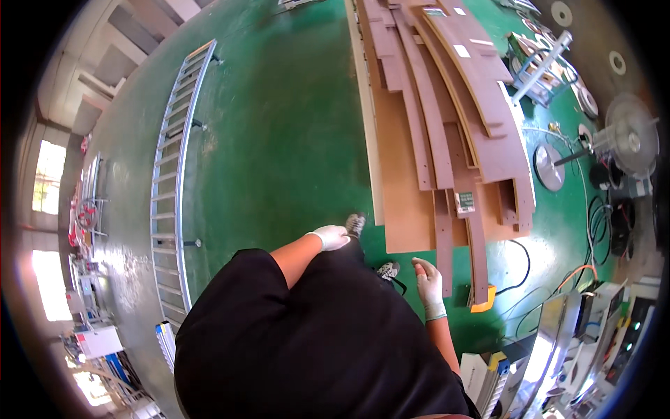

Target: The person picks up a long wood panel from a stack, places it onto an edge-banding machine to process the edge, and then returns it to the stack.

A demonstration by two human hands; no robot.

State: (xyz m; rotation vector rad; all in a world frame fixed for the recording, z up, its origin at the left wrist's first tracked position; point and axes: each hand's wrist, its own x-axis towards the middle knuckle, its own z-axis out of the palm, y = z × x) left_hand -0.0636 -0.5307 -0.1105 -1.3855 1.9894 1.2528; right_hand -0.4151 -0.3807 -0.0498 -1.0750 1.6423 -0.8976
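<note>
Beside stacked brown boards (504, 150), gloved hands (429, 288), roller conveyor (180, 181) leftward, pedestal fan (631, 136).

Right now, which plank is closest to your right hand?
The narrow plank just right of the right hand; the next plank, by the yellow object, lies farther.

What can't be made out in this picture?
Head view: palm of the white-gloved left hand, hidden by its back.
Head view: much of the flat tan sheet, covered by long brown boards.
Head view: markings on the small green-and-white rectangle, too small.
</note>
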